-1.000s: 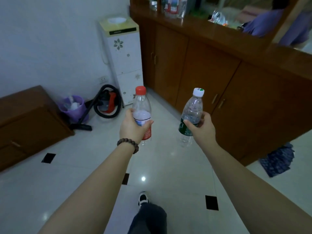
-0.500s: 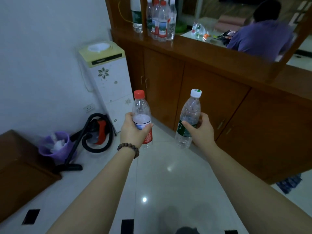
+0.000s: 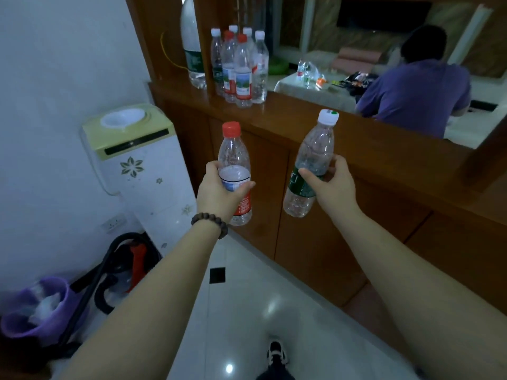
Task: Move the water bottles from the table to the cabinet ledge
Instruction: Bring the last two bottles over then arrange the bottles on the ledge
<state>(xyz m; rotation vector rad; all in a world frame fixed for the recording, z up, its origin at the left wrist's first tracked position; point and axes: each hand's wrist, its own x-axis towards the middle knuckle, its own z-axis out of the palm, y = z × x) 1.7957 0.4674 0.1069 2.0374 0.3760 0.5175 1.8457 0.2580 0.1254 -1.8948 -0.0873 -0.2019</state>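
My left hand [image 3: 219,193] grips a red-capped bottle [image 3: 233,157] with a red and white label, held upright. A white-capped bottle [image 3: 315,154] with a green label leans a little to the right in the grip of my right hand [image 3: 333,187]. Both bottles are in front of the wooden cabinet, below its ledge [image 3: 288,116]. On the ledge's left end stands a cluster of several small bottles [image 3: 241,69] beside one tall bottle [image 3: 192,50].
A white and yellow water dispenser [image 3: 137,160] stands left of the cabinet. A vacuum cleaner [image 3: 126,267] and a purple bin [image 3: 35,311] sit on the floor at lower left. Beyond the ledge, a person in a purple shirt [image 3: 411,94] sits at a table [image 3: 315,91].
I have come closer to the cabinet and my view has tilted up, so the ledge and its bottles now show larger. Both hands still hold their bottles.
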